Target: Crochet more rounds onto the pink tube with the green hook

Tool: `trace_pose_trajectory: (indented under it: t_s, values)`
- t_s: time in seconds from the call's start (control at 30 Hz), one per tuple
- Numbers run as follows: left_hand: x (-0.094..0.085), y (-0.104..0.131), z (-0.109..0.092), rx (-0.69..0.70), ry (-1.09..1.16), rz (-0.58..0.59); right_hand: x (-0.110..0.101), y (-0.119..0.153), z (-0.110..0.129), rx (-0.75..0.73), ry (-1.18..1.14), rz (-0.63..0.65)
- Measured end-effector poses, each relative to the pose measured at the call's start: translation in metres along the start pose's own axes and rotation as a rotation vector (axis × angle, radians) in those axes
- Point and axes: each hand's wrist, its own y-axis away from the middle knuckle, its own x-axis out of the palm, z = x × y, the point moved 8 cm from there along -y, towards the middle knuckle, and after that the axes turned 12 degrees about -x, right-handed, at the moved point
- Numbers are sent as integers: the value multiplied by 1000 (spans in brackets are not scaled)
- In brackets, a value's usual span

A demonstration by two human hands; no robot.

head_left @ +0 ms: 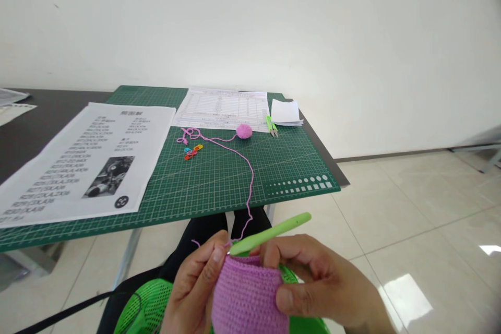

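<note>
A pink crocheted piece [248, 295], cup-shaped with an open top, is held up over my lap. My left hand [199, 276] pinches its rim at the left, close to where the metal tip of a green-handled crochet hook [270, 234] meets the stitches. On the other side, my right hand [317, 282] grips the wall, thumb outside and fingertips at or inside the opening. The hook's handle slants up to the right, just above my right index finger. Pink yarn [250, 182] runs from the work up across the mat to a small yarn ball [244, 131].
Printed sheets [129, 167] lie on a green cutting mat [219, 182]. Stitch markers [192, 152], green-handled thread snips [271, 126] and a white paper stack [285, 112] are there too. A green mesh basket [143, 305] sits in my lap, and a black strap [78, 308] crosses the lower left.
</note>
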Motion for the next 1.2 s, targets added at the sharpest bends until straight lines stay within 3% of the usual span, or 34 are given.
trace_pose_trajectory:
  t_s: [0.17, 0.4, 0.57, 0.9, 1.2]
  values:
    - [2, 1, 1, -28, 28, -6, -3, 2, 0, 8, 31, -24]
    - [7, 1, 0, -44, 50, -7, 1, 3, -8, 75, -99, -34]
    - [4, -2, 1, -62, 60, -24, 0, 0, -5, 39, -173, -65]
    - [11, -1, 2, -85, 92, -37, -1, 4, -6, 55, -137, -57]
    - [5, -4, 4, -74, 85, -50, -1, 6, -3, 33, -104, -100]
